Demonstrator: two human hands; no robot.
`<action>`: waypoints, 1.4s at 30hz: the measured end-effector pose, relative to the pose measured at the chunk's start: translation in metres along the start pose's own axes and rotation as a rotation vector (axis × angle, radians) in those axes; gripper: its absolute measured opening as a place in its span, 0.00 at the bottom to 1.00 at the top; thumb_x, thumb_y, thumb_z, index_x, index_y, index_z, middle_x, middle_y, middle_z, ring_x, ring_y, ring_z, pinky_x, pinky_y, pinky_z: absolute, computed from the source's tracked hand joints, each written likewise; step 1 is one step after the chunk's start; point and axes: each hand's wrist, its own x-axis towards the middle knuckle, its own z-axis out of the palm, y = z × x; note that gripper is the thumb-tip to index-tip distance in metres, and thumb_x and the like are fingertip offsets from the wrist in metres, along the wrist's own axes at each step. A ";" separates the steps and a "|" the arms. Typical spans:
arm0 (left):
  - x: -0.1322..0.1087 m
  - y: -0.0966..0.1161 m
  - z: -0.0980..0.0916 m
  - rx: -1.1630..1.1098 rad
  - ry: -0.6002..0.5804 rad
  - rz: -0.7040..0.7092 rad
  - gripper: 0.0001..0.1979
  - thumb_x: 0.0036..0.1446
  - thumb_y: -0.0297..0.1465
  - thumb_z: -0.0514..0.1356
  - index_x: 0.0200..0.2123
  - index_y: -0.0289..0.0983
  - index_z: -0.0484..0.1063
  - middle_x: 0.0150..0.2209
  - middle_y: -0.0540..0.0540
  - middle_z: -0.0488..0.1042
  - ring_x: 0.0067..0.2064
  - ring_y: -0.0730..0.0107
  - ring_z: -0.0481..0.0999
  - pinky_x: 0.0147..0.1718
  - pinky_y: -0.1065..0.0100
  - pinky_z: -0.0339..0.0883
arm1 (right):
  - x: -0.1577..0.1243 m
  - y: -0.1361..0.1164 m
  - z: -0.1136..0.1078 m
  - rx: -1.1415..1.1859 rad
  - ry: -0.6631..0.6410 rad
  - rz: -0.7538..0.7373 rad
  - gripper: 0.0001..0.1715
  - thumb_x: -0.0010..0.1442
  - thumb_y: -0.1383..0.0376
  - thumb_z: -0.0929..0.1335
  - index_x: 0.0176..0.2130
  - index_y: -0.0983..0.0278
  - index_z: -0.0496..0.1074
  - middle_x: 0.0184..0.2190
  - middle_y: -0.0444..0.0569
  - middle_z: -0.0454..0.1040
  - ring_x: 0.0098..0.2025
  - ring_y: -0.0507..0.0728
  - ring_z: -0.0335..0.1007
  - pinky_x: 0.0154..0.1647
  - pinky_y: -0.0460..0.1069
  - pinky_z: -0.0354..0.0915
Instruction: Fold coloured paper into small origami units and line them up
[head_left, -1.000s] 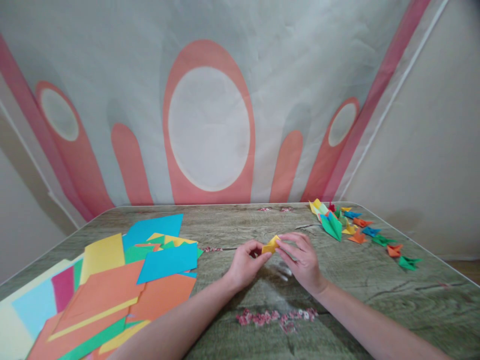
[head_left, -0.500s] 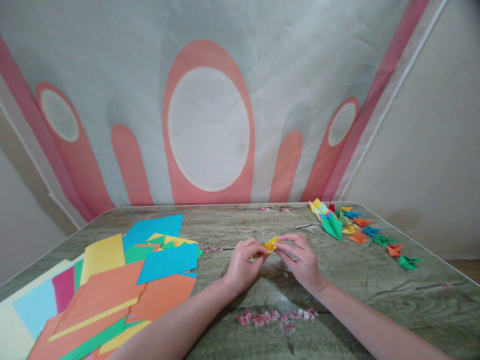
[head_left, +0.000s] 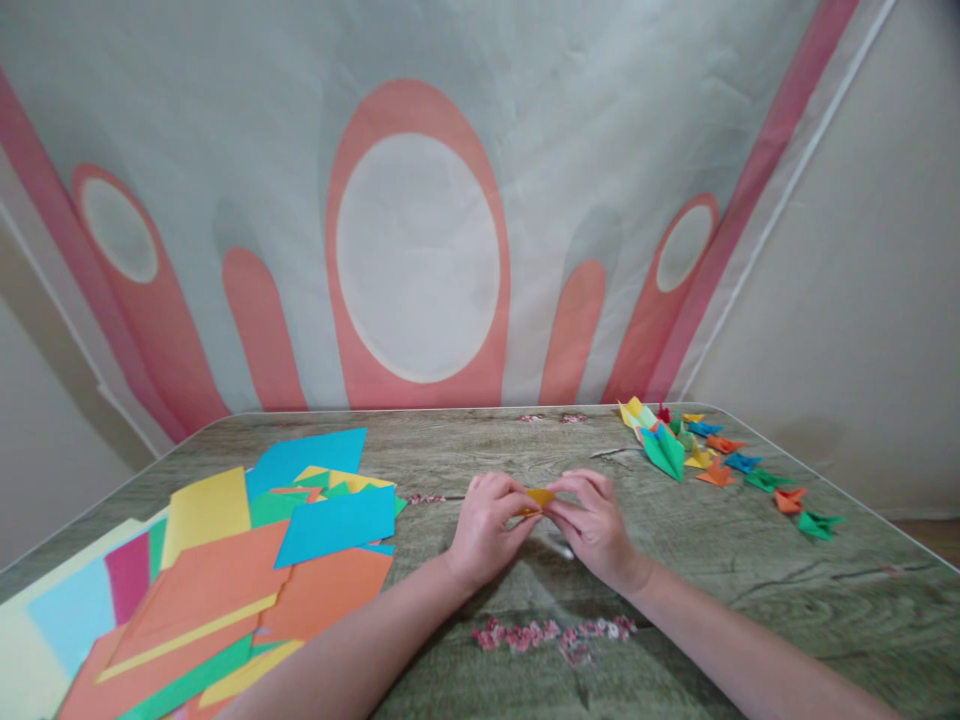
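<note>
Loose coloured paper sheets (head_left: pixel 225 570) lie left, folded paper figures (head_left: pixel 712 455) far right, on the table (head_left: pixel 750 580).

A small, folded yellow-orange paper piece (head_left: pixel 538 497) is held just above the worktop, mostly hidden between fingertips.

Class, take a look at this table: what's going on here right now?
A person is working a small folded yellow paper piece with bare hands. The left hand and right hand pinch it between their fingertips, low over the wood-patterned table. To the person's left lies a loose spread of coloured paper sheets, overlapping one another. At the far right of the table sits a scatter of small folded paper figures in several colours.
</note>
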 end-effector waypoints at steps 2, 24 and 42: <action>0.000 0.002 -0.001 0.013 -0.019 0.019 0.05 0.55 0.34 0.58 0.32 0.41 0.73 0.35 0.47 0.72 0.40 0.66 0.67 0.40 0.63 0.56 | -0.001 -0.002 0.001 -0.025 -0.021 -0.020 0.09 0.56 0.68 0.67 0.36 0.55 0.75 0.38 0.46 0.73 0.46 0.59 0.60 0.47 0.57 0.60; 0.005 0.001 -0.002 -0.088 0.013 -0.030 0.06 0.55 0.33 0.58 0.31 0.39 0.73 0.34 0.46 0.72 0.41 0.64 0.66 0.42 0.61 0.58 | -0.002 0.004 0.004 0.010 0.018 -0.008 0.04 0.56 0.66 0.68 0.33 0.58 0.74 0.36 0.48 0.70 0.46 0.59 0.61 0.47 0.57 0.62; 0.005 -0.016 0.001 -0.155 0.231 -0.090 0.04 0.54 0.31 0.59 0.34 0.41 0.73 0.39 0.46 0.67 0.44 0.65 0.66 0.45 0.62 0.60 | -0.002 0.020 0.009 0.344 0.013 0.441 0.09 0.57 0.60 0.65 0.31 0.63 0.71 0.35 0.49 0.67 0.37 0.56 0.65 0.35 0.50 0.63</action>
